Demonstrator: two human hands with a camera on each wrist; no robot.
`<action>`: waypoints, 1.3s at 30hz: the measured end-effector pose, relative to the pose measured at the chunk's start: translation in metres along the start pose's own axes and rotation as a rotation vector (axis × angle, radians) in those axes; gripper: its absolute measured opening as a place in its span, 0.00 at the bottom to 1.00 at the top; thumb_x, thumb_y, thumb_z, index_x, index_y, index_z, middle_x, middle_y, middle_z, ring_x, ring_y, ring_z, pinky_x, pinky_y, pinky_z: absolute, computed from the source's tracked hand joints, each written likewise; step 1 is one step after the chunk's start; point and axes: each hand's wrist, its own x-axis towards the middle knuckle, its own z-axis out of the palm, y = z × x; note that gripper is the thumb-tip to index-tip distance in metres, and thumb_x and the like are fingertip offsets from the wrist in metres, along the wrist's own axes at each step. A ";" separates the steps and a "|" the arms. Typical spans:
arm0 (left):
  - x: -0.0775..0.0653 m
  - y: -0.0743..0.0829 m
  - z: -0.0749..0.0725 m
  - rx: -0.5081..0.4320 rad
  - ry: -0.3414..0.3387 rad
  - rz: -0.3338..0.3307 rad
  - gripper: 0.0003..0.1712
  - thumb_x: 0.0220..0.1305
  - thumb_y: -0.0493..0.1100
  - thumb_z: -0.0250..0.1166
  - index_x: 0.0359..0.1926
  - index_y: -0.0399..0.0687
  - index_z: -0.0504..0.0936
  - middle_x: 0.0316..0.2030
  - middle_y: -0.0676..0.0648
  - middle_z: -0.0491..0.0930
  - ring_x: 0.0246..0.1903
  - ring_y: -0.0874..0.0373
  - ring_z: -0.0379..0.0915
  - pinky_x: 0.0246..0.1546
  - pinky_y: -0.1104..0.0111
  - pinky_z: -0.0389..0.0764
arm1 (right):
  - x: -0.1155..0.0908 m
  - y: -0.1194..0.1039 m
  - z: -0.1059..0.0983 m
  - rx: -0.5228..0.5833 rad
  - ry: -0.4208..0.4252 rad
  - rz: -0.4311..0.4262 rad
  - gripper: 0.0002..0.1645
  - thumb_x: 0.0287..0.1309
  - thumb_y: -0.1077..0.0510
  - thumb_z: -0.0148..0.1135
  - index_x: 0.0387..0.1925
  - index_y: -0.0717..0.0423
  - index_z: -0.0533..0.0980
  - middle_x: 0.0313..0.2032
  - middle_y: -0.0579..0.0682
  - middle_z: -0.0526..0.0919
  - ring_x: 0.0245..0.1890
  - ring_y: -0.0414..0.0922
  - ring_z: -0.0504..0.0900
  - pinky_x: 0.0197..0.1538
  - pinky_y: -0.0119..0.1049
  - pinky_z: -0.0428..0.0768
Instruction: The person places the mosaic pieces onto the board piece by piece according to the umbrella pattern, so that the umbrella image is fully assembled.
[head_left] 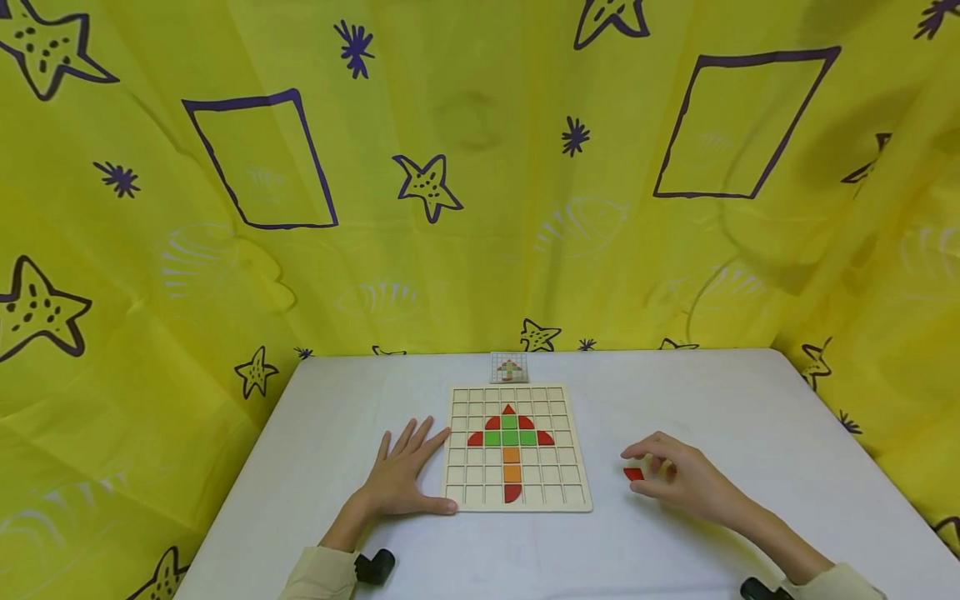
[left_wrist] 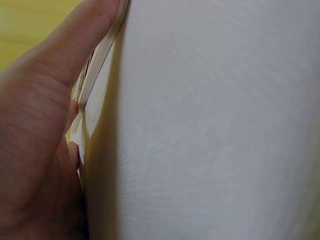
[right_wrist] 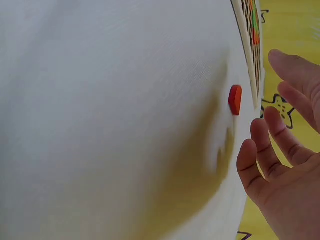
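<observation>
A pale wooden grid board (head_left: 475, 477) lies on the white table. Red, green (head_left: 510, 437) and orange pieces (head_left: 512, 464) fill some of its squares in a tree-like figure. My left hand (head_left: 401, 479) has spread fingers beside the board's left side; the thumb (left_wrist: 75, 40) touches the board's edge near the lower left corner. Right of the board, a loose red piece (right_wrist: 235, 100) lies on the tablecloth. My right hand (head_left: 690, 482) hovers by it, fingers loosely bent. The right wrist view shows a space between the fingers and this piece.
Behind the board is a small card (head_left: 509, 367) printed with a similar coloured figure on a grid. A yellow curtain (head_left: 480, 275) with starfish drawings rises along the table's back and sides. The white tablecloth (head_left: 360, 392) stretches out around the board.
</observation>
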 end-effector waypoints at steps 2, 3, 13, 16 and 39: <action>0.000 0.000 0.000 0.002 -0.006 -0.007 0.71 0.38 0.82 0.72 0.81 0.62 0.58 0.82 0.47 0.45 0.81 0.42 0.32 0.73 0.35 0.29 | -0.003 0.003 -0.002 -0.004 -0.002 0.007 0.23 0.49 0.60 0.82 0.48 0.50 0.83 0.41 0.44 0.84 0.33 0.41 0.75 0.32 0.31 0.75; 0.000 0.000 0.000 0.002 -0.009 -0.010 0.71 0.38 0.83 0.72 0.81 0.63 0.57 0.82 0.47 0.45 0.81 0.42 0.32 0.73 0.35 0.29 | -0.004 0.005 -0.003 -0.003 -0.008 0.012 0.23 0.49 0.60 0.82 0.48 0.49 0.83 0.41 0.44 0.84 0.33 0.41 0.75 0.32 0.31 0.75; 0.001 -0.001 0.000 0.007 -0.014 -0.008 0.71 0.38 0.82 0.72 0.81 0.64 0.56 0.82 0.48 0.44 0.81 0.43 0.31 0.73 0.35 0.28 | -0.011 0.016 -0.012 0.013 -0.077 0.055 0.23 0.52 0.57 0.80 0.50 0.53 0.83 0.41 0.45 0.82 0.34 0.40 0.74 0.31 0.30 0.73; 0.001 -0.001 0.000 0.002 -0.019 -0.011 0.71 0.38 0.82 0.72 0.81 0.64 0.57 0.82 0.48 0.44 0.81 0.43 0.31 0.73 0.35 0.28 | -0.010 0.018 -0.011 0.014 -0.081 0.066 0.20 0.53 0.58 0.80 0.49 0.53 0.84 0.41 0.46 0.82 0.34 0.40 0.74 0.32 0.30 0.73; 0.001 -0.001 0.001 0.013 -0.017 -0.024 0.71 0.37 0.84 0.71 0.81 0.65 0.56 0.82 0.49 0.44 0.81 0.44 0.31 0.74 0.36 0.28 | -0.007 0.016 -0.006 -0.022 -0.074 0.131 0.14 0.54 0.59 0.79 0.43 0.49 0.86 0.39 0.43 0.79 0.32 0.39 0.71 0.33 0.29 0.72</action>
